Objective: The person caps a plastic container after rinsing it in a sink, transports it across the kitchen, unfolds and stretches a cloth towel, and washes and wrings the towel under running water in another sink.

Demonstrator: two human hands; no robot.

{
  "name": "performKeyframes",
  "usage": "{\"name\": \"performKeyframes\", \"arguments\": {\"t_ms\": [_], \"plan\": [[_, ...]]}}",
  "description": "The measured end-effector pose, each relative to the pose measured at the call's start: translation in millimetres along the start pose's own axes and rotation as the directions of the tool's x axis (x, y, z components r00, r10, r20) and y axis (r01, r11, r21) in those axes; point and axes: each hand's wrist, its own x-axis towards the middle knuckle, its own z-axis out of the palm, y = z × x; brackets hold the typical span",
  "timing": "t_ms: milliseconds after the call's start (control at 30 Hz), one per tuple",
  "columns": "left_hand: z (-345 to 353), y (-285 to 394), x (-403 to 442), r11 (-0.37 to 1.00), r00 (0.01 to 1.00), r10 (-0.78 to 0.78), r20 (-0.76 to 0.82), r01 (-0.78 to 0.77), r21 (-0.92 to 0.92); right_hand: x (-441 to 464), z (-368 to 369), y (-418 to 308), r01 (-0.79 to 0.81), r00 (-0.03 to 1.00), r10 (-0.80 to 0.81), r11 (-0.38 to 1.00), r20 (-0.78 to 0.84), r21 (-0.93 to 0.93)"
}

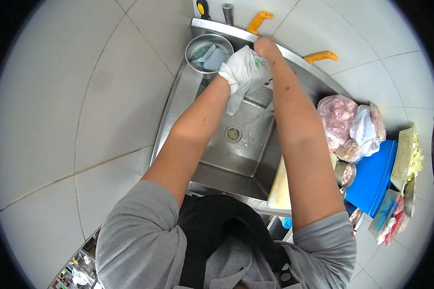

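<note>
A white cloth or thin bag [246, 70] with a small green mark is stretched between my two hands over the back of a steel sink [234, 159]. The cloth covers my left hand, so its fingers are hidden. At the upper right end of the cloth, my right hand [266, 48] is bent down by the sink's back rim, its fingers mostly out of sight. Beside the cloth on the left stands a round metal bowl [202, 71] holding a blue sponge [216, 59] and a green scouring pad.
Orange-handled tools [320, 57] stand behind the sink. A cutting board [280, 190] lies at its right edge. Further right are plastic bags of meat [336, 118], a metal container, a blue bin [371, 178] and a yellow basket [402, 159]. A tiled wall [115, 96] rises on the left.
</note>
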Motion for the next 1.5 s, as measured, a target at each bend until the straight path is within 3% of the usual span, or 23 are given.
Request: {"name": "performKeyframes", "arguments": {"t_ms": [67, 133, 200, 233, 267, 300, 333, 400, 433, 467, 533, 567, 633, 733, 800, 867, 1000, 1100, 1200, 1267, 1400, 1467, 1500], "plan": [[-0.4, -0.3, 1.1, 0.935, 0.996, 0.092, 0.017, -0.092, 0.343, -6.9, -37.5, -13.3, 0.339, 0.906, -0.249, 0.911, 0.342, -0.235], [-7.0, -3.8, 4.0, 0.634, 0.975, 0.193, 0.113, -0.212, 0.743, -8.4, -47.7, -16.1, 0.267, 0.933, -0.213, 0.950, 0.289, -0.162], [-20.6, -6.2, 0.5, 0.337, 0.956, 0.261, 0.137, -0.223, 0.915, -14.1, -39.0, -20.1, 0.194, 0.951, -0.168, 0.978, 0.259, -0.077], [-25.7, -7.2, -3.4, 0.903, 0.991, 0.111, 0.071, -0.130, 0.410, -17.8, -27.3, -18.1, 0.128, 0.969, -0.109, 0.989, 0.223, -0.076], [-36.0, -2.9, 4.4, 0.946, 0.990, -0.039, 0.137, 0.081, -0.314, -14.0, -20.6, -14.2, 0.063, 0.984, -0.049, 0.995, 0.170, -0.075], [-43.9, -3.0, 10.2, 0.724, 0.960, -0.162, 0.230, 0.274, -0.633, -9.7, -16.3, -10.5, 0.054, 0.986, -0.042, 0.996, 0.161, -0.076], [-37.7, 1.0, 12.4, 0.365, 0.905, -0.281, 0.318, 0.407, -0.837, -8.0, -16.6, -10.2, 0.003, 0.987, 0.006, 0.998, 0.158, -0.058], [-27.3, 3.9, 10.4, 0.907, 0.984, -0.125, 0.129, 0.166, -0.387, 2.3, -26.6, -4.3, 0.001, 0.980, 0.000, 1.000, 0.199, -0.003], [-37.0, -1.7, 17.9, 0.954, 0.993, -0.106, 0.059, 0.118, -0.276, -10.4, -50.9, -13.7, 0.038, 0.968, -0.046, 0.999, 0.248, 0.039], [-31.1, 1.5, 15.4, 0.953, 0.993, -0.104, 0.055, 0.115, -0.279, -9.0, -49.3, -14.5, 0.039, 0.966, -0.048, 0.998, 0.252, 0.040], [-24.3, 4.9, 5.8, 0.902, 0.862, -0.026, 0.507, 0.239, -0.360, -7.0, -38.7, -14.7, 0.060, 0.939, 0.017, 0.975, 0.344, -0.213], [-29.1, 0.1, 0.8, 0.898, 0.867, -0.027, 0.498, 0.240, -0.368, 0.7, -16.5, -5.8, 0.059, 0.934, 0.019, 0.976, 0.355, -0.209], [-37.9, -2.7, 8.8, 0.953, 0.993, -0.098, 0.061, 0.111, -0.281, 18.2, 8.2, 12.4, -0.172, 0.959, 0.174, 0.985, 0.225, -0.031], [-83.6, -13.3, 29.2, 0.966, 0.991, 0.001, 0.136, 0.034, -0.258, -18.0, -45.6, -16.3, -0.171, 0.975, 0.158, 0.982, 0.154, 0.074], [-47.3, -4.4, 19.9, 0.963, 0.994, -0.056, 0.089, 0.077, -0.259, -21.1, -42.0, -18.6, -0.131, 0.982, 0.117, 0.987, 0.148, 0.090], [-14.3, 0.2, 8.5, 0.961, 0.995, -0.053, 0.084, 0.073, -0.265, -63.0, -59.2, -46.7, -0.404, 0.913, 0.401, 0.869, 0.070, 0.287], [21.1, 0.5, 4.1, 0.981, 1.000, -0.007, -0.023, 0.002, -0.196, -79.6, -86.6, -61.2, -0.391, 0.920, 0.390, 0.904, 0.037, 0.176], [-18.4, -16.9, 12.0, 0.913, 1.000, -0.010, -0.001, 0.009, -0.407, -66.0, -70.4, -55.0, -0.308, 0.951, 0.301, 0.935, 0.066, 0.176], [-23.6, -21.6, 1.4, 0.941, 0.998, -0.049, 0.034, 0.058, -0.334, -83.7, -81.1, -61.2, -0.368, 0.929, 0.368, 0.907, 0.038, 0.205], [14.0, -7.8, -15.2, 0.963, 0.986, -0.153, -0.067, 0.133, -0.234, -69.5, -89.3, -51.9, -0.266, 0.955, 0.255, 0.963, 0.154, 0.053], [3.5, -11.5, -15.6, 0.927, 0.987, -0.074, 0.144, 0.121, -0.355, -54.6, -49.7, -40.8, -0.392, 0.919, 0.388, 0.889, 0.062, 0.237], [20.8, -5.6, -17.6, 0.977, 0.996, -0.049, -0.072, 0.033, -0.209, -73.8, -74.2, -55.4, -0.374, 0.927, 0.366, 0.911, 0.075, 0.172], [17.0, -4.5, -12.6, 0.979, 0.997, -0.051, -0.064, 0.037, -0.200, -78.7, -86.7, -62.8, -0.347, 0.937, 0.339, 0.932, 0.088, 0.105]]}}
